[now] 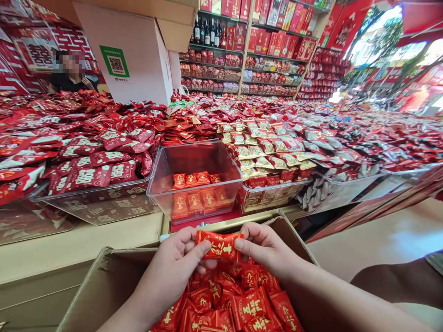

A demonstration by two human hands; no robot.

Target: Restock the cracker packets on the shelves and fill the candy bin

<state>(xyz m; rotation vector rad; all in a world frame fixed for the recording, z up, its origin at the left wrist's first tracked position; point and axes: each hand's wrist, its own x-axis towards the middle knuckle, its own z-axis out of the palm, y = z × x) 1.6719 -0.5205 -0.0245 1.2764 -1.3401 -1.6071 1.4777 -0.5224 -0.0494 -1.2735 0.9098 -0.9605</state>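
A red packet (221,246) with gold characters is stretched between my two hands, above an open cardboard box (104,281). My left hand (185,253) pinches its left end, and my right hand (258,244) pinches its right end. Below them, the box holds many loose red packets (251,306) of similar look. Just beyond my hands stands a clear plastic bin (194,161), with small red packets (195,200) lined up at its bottom.
Heaped bins of packets flank the clear bin: maroon ones (100,161) at left, gold-and-red ones (263,152) at right. Behind stand a white box (138,60) with a QR code and stocked shelves (245,53). A person (69,74) is at the far left.
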